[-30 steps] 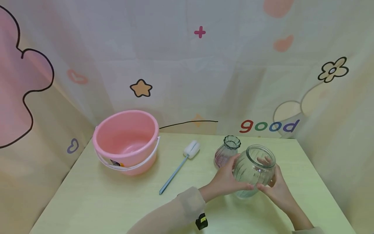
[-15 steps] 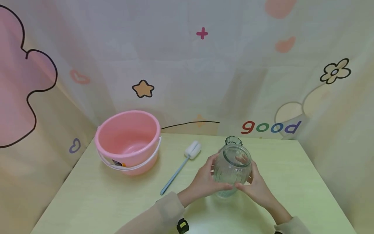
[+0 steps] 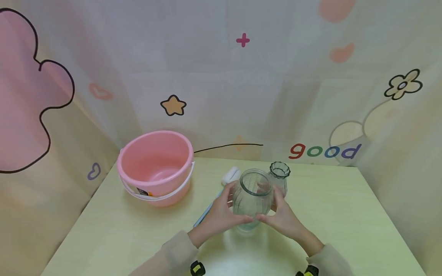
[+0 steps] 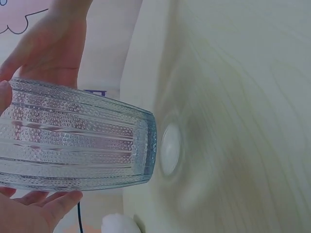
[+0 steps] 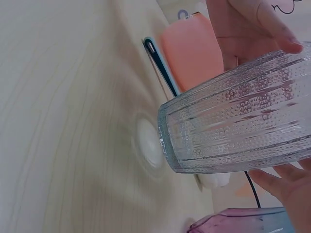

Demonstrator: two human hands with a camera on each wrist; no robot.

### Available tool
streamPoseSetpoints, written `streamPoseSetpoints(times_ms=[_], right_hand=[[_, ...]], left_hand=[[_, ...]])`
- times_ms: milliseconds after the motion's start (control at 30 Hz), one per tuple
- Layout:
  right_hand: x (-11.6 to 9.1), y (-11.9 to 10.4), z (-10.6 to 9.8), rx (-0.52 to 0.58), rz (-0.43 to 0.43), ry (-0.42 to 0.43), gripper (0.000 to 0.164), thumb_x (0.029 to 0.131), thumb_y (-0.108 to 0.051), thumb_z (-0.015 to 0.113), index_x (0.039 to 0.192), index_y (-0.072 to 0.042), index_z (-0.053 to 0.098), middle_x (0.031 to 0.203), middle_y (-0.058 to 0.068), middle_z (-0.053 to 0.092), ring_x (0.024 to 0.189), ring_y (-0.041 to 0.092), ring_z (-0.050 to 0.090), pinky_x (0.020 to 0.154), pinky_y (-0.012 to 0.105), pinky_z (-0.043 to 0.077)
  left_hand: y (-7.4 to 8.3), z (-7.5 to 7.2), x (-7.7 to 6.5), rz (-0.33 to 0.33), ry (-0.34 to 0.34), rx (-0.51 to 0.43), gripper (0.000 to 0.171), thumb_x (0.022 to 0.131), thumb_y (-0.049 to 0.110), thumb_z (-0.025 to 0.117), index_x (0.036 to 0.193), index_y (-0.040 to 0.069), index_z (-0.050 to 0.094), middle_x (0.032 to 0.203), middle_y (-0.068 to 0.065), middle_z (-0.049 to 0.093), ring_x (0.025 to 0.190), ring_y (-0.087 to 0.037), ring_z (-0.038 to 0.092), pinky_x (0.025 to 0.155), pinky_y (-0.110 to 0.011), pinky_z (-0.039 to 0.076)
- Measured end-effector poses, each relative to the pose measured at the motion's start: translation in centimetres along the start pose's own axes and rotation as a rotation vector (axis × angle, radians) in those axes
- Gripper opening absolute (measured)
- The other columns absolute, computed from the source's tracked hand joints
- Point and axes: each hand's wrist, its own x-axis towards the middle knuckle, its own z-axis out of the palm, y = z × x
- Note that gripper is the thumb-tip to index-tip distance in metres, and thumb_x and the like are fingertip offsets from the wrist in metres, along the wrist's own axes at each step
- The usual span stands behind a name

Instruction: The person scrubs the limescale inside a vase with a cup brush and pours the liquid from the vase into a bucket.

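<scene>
While the clear, ribbed, round glass jar [image 3: 252, 203] is clamped between the left hand [image 3: 222, 212] and the right hand [image 3: 284, 218], it has been shifted leftward, past the fluted green-and-purple glass vase [image 3: 281, 184] now beyond the right hand; the blue-handled, white-headed brush [image 3: 230, 176] is partly covered by the left hand, and with the jar held off the pale tabletop [image 3: 348, 230], the carrying is judged unfinished

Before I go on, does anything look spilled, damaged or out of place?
Nothing stands out. The glass jar is roughly upright between left hand and right hand, no crack visible; the bucket stands upright. The bright patch beneath the jar is probably light, not a spill.
</scene>
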Motion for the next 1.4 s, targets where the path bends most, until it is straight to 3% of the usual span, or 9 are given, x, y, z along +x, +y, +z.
streamPoseSetpoints(times_ms=[133, 333, 467, 700, 967, 1067, 1400], right_hand=[[0.6, -0.4, 0.8, 0.001, -0.001, -0.013, 0.086, 0.073, -0.019, 0.074, 0.139, -0.021, 0.018, 0.137, 0.01, 0.029, 0.122, 0.031, 0.035, 0.093, 0.054, 0.036], [1.1, -2.6, 1.5, 0.025, -0.062, -0.046, 0.089, 0.073, -0.008, 0.072, 0.141, -0.008, 0.015, 0.137, 0.02, 0.028, 0.12, 0.037, 0.035, 0.091, 0.056, 0.037], [1.3, -4.0, 1.9, 0.029, -0.08, -0.056, 0.09, 0.072, -0.005, 0.072, 0.14, -0.003, 0.013, 0.138, 0.023, 0.028, 0.12, 0.04, 0.035, 0.09, 0.054, 0.038], [1.2, -4.4, 2.7, 0.036, -0.069, -0.051, 0.09, 0.07, -0.004, 0.073, 0.14, -0.006, 0.017, 0.138, 0.02, 0.033, 0.12, 0.036, 0.038, 0.09, 0.05, 0.041], [0.9, -4.1, 2.9, 0.017, -0.111, -0.063, 0.091, 0.069, -0.003, 0.073, 0.139, -0.001, 0.015, 0.137, 0.024, 0.031, 0.118, 0.039, 0.039, 0.089, 0.05, 0.041], [1.1, -3.7, 2.9, 0.01, -0.108, -0.054, 0.091, 0.069, -0.005, 0.074, 0.14, -0.003, 0.015, 0.138, 0.023, 0.031, 0.118, 0.04, 0.038, 0.089, 0.05, 0.041], [1.7, 0.3, 3.1, -0.009, -0.065, -0.032, 0.098, 0.07, -0.019, 0.077, 0.143, -0.026, 0.012, 0.142, 0.004, 0.03, 0.123, 0.028, 0.035, 0.091, 0.049, 0.04]], left_hand=[[-0.5, -1.0, -0.4, 0.003, -0.006, 0.0, 0.095, 0.061, 0.036, 0.082, 0.136, 0.034, 0.024, 0.127, -0.004, 0.045, 0.113, -0.019, 0.046, 0.091, -0.038, 0.041], [-0.9, -2.2, -0.7, 0.004, -0.019, -0.013, 0.095, 0.062, 0.029, 0.082, 0.137, 0.031, 0.023, 0.128, -0.005, 0.045, 0.115, -0.018, 0.043, 0.093, -0.038, 0.04], [0.1, -3.0, -1.1, -0.006, -0.023, -0.019, 0.095, 0.063, 0.02, 0.082, 0.138, 0.023, 0.023, 0.13, -0.011, 0.044, 0.117, -0.022, 0.042, 0.094, -0.042, 0.038], [2.5, -4.1, -2.4, -0.013, -0.041, 0.008, 0.091, 0.065, 0.012, 0.079, 0.138, 0.01, 0.024, 0.13, -0.017, 0.043, 0.115, -0.027, 0.045, 0.093, -0.043, 0.039], [2.4, -4.1, -2.7, -0.005, -0.057, -0.019, 0.091, 0.065, 0.009, 0.079, 0.137, 0.01, 0.025, 0.131, -0.019, 0.042, 0.116, -0.029, 0.044, 0.094, -0.044, 0.038], [2.0, -4.0, -2.4, 0.002, -0.06, -0.019, 0.091, 0.065, 0.01, 0.079, 0.138, 0.011, 0.024, 0.131, -0.018, 0.042, 0.116, -0.028, 0.044, 0.094, -0.043, 0.038], [1.2, -3.9, -1.7, 0.014, -0.08, -0.007, 0.09, 0.066, 0.01, 0.078, 0.138, 0.01, 0.023, 0.132, -0.018, 0.042, 0.117, -0.028, 0.043, 0.094, -0.044, 0.038]])
